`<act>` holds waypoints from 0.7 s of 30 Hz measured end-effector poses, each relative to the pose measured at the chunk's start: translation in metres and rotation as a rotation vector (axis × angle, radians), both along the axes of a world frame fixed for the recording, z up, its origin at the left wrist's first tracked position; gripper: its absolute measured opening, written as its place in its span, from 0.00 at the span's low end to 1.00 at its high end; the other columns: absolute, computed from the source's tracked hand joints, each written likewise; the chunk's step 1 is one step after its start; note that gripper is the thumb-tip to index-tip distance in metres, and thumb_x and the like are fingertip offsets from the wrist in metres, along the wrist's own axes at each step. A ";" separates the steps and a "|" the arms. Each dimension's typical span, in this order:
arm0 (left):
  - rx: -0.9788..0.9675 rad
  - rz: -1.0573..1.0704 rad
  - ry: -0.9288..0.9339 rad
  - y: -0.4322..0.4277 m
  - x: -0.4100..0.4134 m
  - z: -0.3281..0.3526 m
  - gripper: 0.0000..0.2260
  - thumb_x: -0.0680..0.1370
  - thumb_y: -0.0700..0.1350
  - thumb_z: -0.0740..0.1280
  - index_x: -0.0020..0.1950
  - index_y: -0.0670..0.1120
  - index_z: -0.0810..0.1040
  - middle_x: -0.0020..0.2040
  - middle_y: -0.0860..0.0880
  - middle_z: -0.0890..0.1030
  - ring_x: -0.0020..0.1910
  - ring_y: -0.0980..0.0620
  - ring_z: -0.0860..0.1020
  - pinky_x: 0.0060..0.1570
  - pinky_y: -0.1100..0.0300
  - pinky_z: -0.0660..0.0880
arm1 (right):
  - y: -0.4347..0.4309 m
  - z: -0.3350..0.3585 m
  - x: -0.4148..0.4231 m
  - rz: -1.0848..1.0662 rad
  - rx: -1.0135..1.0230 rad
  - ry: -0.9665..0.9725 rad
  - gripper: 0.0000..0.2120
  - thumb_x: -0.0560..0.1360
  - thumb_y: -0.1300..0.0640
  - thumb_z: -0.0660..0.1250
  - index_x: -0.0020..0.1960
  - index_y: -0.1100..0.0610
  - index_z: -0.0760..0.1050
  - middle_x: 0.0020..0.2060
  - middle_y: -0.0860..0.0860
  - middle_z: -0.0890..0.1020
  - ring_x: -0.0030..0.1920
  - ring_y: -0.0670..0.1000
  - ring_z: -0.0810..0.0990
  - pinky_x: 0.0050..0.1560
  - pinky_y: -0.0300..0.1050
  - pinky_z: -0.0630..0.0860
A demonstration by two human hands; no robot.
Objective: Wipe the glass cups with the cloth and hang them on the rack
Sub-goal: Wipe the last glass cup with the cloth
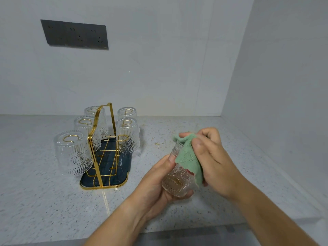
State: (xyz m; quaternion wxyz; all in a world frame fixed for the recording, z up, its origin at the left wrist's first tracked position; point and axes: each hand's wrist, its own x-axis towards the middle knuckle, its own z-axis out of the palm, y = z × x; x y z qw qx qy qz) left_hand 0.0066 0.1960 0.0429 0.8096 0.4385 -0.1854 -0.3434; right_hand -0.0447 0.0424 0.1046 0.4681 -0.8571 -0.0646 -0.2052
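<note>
Five cups (73,153) hang upside down on my one gold rack (99,151), three on its left and two on its right. My left hand (156,181) curls under a sixth cup (177,181), tilted above the tabletop (44,201). My right hand (213,157) pinches the one green cloth (188,157) over its rim.

green cloth (189,159), embossed clear cup (177,181), gold rack (99,139)

Bare left hand (156,183), right hand (214,157), forearms (124,222)
</note>
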 end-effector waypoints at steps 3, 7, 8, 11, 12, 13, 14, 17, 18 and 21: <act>0.010 0.017 0.037 0.001 0.001 -0.002 0.37 0.60 0.63 0.84 0.64 0.47 0.84 0.56 0.38 0.85 0.46 0.43 0.85 0.39 0.50 0.84 | 0.001 0.011 -0.007 -0.062 0.081 0.033 0.12 0.79 0.40 0.60 0.59 0.43 0.72 0.51 0.48 0.76 0.40 0.45 0.80 0.34 0.31 0.77; 0.025 0.049 0.018 0.006 0.001 0.001 0.27 0.68 0.62 0.77 0.62 0.48 0.86 0.55 0.40 0.86 0.45 0.45 0.85 0.40 0.51 0.82 | -0.004 0.005 -0.021 0.064 -0.056 0.066 0.18 0.77 0.33 0.59 0.42 0.46 0.77 0.36 0.47 0.80 0.32 0.47 0.79 0.33 0.42 0.79; 0.041 0.054 0.007 0.007 0.001 0.001 0.27 0.68 0.62 0.77 0.61 0.48 0.86 0.55 0.40 0.86 0.46 0.45 0.85 0.40 0.51 0.82 | -0.006 0.002 -0.024 0.085 -0.135 0.060 0.22 0.77 0.30 0.57 0.42 0.46 0.78 0.36 0.47 0.80 0.34 0.47 0.78 0.37 0.42 0.77; 0.047 0.060 -0.013 0.010 -0.001 0.000 0.32 0.64 0.63 0.81 0.61 0.45 0.85 0.53 0.40 0.86 0.45 0.45 0.85 0.38 0.52 0.82 | -0.016 0.002 -0.030 0.123 -0.221 0.083 0.27 0.74 0.26 0.57 0.48 0.47 0.82 0.44 0.44 0.81 0.48 0.47 0.80 0.51 0.48 0.79; 0.033 0.068 0.000 0.010 -0.002 0.001 0.31 0.64 0.63 0.81 0.60 0.45 0.85 0.52 0.40 0.86 0.42 0.46 0.85 0.37 0.53 0.82 | -0.019 0.003 -0.031 0.124 -0.272 0.067 0.28 0.74 0.26 0.58 0.55 0.45 0.82 0.51 0.40 0.81 0.58 0.45 0.79 0.59 0.44 0.76; 0.024 0.081 0.016 0.011 -0.002 0.002 0.29 0.65 0.62 0.80 0.59 0.45 0.85 0.51 0.41 0.86 0.40 0.47 0.85 0.35 0.53 0.82 | -0.020 0.004 -0.032 0.119 -0.336 0.037 0.29 0.73 0.26 0.59 0.62 0.44 0.80 0.58 0.36 0.79 0.66 0.44 0.74 0.65 0.39 0.71; 0.017 0.092 0.031 0.011 -0.002 0.003 0.27 0.67 0.60 0.78 0.59 0.46 0.85 0.51 0.40 0.86 0.40 0.47 0.85 0.35 0.53 0.82 | -0.021 0.006 -0.034 0.108 -0.373 0.015 0.31 0.73 0.26 0.60 0.68 0.42 0.76 0.63 0.33 0.75 0.71 0.43 0.69 0.67 0.35 0.66; 0.019 0.136 0.063 0.013 -0.002 0.006 0.23 0.72 0.59 0.74 0.61 0.45 0.83 0.55 0.39 0.86 0.45 0.43 0.85 0.37 0.51 0.81 | -0.016 0.009 -0.044 0.068 -0.327 0.002 0.32 0.71 0.25 0.62 0.69 0.38 0.68 0.62 0.33 0.70 0.68 0.41 0.70 0.65 0.27 0.66; 0.028 0.153 0.060 0.013 -0.001 0.006 0.26 0.72 0.60 0.75 0.63 0.44 0.82 0.58 0.37 0.85 0.49 0.40 0.84 0.40 0.50 0.81 | -0.014 0.008 -0.047 0.063 -0.325 -0.001 0.30 0.71 0.25 0.62 0.67 0.38 0.69 0.60 0.34 0.72 0.65 0.41 0.73 0.63 0.27 0.67; 0.067 0.188 0.004 0.011 -0.004 0.005 0.42 0.68 0.65 0.79 0.72 0.40 0.75 0.68 0.31 0.78 0.62 0.30 0.79 0.51 0.44 0.79 | -0.007 0.008 -0.050 0.076 -0.347 0.095 0.28 0.71 0.27 0.65 0.66 0.40 0.73 0.55 0.35 0.78 0.58 0.43 0.78 0.58 0.36 0.74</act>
